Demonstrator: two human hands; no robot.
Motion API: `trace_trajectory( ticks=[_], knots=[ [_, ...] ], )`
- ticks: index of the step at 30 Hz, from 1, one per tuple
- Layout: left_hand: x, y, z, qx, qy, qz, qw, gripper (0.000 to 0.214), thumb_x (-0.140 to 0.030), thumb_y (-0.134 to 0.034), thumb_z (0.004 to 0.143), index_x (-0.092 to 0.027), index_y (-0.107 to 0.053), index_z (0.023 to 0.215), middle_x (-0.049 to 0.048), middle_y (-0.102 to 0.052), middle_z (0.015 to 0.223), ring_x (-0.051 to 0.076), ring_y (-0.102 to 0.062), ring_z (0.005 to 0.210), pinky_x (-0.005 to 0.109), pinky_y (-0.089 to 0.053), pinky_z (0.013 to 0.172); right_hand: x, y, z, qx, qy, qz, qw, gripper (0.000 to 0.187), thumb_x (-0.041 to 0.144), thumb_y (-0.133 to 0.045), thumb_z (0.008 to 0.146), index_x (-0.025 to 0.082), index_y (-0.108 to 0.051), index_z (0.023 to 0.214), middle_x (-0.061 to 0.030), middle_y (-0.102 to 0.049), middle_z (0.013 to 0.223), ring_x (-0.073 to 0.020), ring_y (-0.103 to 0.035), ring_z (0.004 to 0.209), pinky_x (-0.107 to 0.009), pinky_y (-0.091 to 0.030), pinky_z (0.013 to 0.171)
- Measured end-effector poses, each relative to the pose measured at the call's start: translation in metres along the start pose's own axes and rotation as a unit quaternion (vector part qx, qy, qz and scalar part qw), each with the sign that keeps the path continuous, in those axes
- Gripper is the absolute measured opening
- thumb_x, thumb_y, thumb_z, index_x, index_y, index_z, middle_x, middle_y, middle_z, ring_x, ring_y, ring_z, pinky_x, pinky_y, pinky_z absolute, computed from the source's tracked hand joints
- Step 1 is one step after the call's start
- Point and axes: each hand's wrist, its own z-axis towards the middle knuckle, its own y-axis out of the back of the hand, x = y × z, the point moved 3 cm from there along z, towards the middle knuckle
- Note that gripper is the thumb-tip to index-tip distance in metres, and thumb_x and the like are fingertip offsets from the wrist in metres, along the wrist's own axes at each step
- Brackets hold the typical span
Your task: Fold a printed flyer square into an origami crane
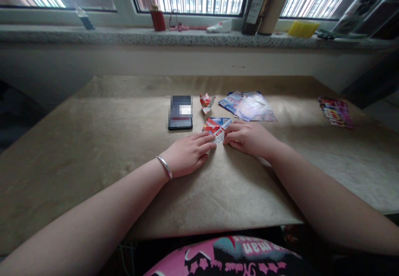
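A small folded piece of printed red, white and blue paper (217, 127) lies on the tan table (93, 151). My left hand (188, 153), with a silver bangle on the wrist, presses its fingertips onto the paper's near left edge. My right hand (247, 138) has its fingers curled and pinched on the paper's right edge. Both hands meet at the paper. A finished folded paper shape (206, 102) in red and white stands just behind it.
A dark phone (180, 113) lies left of the paper. Several printed leaflets (249, 106) lie behind my right hand, another (336, 112) at the far right. The windowsill (187, 38) holds a red cup, a dark jar and a yellow sponge.
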Motion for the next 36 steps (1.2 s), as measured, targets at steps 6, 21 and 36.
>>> trace_trajectory(
  ticks=[6, 21, 36],
  knots=[
    [0.001, 0.000, 0.000, 0.000, -0.001, -0.004, 1.000, 0.035, -0.024, -0.042, 0.091, -0.016, -0.054, 0.122, 0.0077, -0.047, 0.138, 0.021, -0.040, 0.129, 0.038, -0.033, 0.110, -0.007, 0.000, -0.005, 0.026, -0.027, -0.010, 0.999, 0.019, 0.016, -0.053, 0.079, 0.024, -0.070, 0.081, -0.0028, -0.068, 0.092, -0.0166, -0.059, 0.081, -0.027, -0.042, 0.067],
    [0.003, -0.002, -0.001, 0.006, -0.002, -0.006, 1.000, 0.036, -0.025, -0.042, 0.091, -0.018, -0.052, 0.125, 0.0053, -0.046, 0.139, 0.019, -0.040, 0.130, 0.036, -0.032, 0.111, -0.020, 0.008, -0.012, 0.092, -0.079, -0.042, 0.992, 0.021, 0.014, -0.053, 0.077, 0.025, -0.071, 0.078, -0.0001, -0.070, 0.093, -0.0145, -0.062, 0.078, -0.024, -0.038, 0.061],
    [0.008, -0.001, -0.002, -0.001, -0.029, -0.018, 0.999, 0.037, -0.025, -0.042, 0.091, -0.018, -0.052, 0.126, 0.0051, -0.047, 0.139, 0.019, -0.041, 0.129, 0.037, -0.033, 0.110, -0.021, 0.010, -0.016, 0.102, -0.111, -0.073, 0.986, 0.018, 0.016, -0.051, 0.077, 0.023, -0.068, 0.078, -0.0004, -0.070, 0.090, -0.0155, -0.061, 0.075, -0.026, -0.036, 0.059]
  ],
)
